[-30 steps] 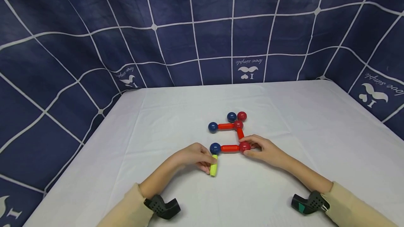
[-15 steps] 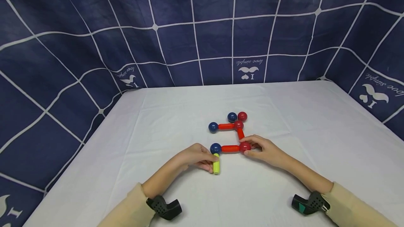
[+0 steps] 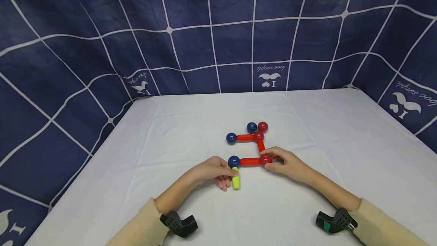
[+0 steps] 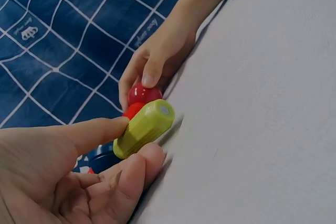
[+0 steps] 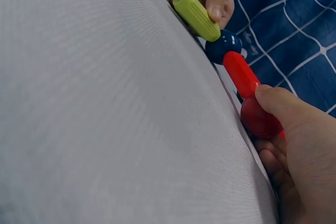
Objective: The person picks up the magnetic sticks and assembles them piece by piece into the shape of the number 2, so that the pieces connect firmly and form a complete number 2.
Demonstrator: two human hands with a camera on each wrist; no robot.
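My left hand (image 3: 216,171) pinches a yellow-green magnetic rod (image 3: 236,181) between thumb and fingers. In the right wrist view, the rod's far end meets a dark blue ball (image 5: 223,47). From that ball a red rod (image 3: 250,161) runs across to a red ball (image 3: 265,160), which my right hand (image 3: 288,164) holds with thumb and fingertips. Another red rod (image 3: 261,145) leads back from the held ball to a second red ball (image 3: 259,136). There a third red rod (image 3: 245,137) extends left to another blue ball (image 3: 231,138).
A blue ball (image 3: 252,127) and a red ball (image 3: 263,126) sit side by side just behind the joined pieces. The white-covered table (image 3: 191,120) ends at a dark blue gridded cloth (image 3: 191,48). Each wrist wears a black camera (image 3: 179,224).
My left hand has shifted slightly right, swinging the yellow-green rod from a slant to nearly straight below the blue ball. Its lower fingers have loosened a little; my right hand stays on the red ball.
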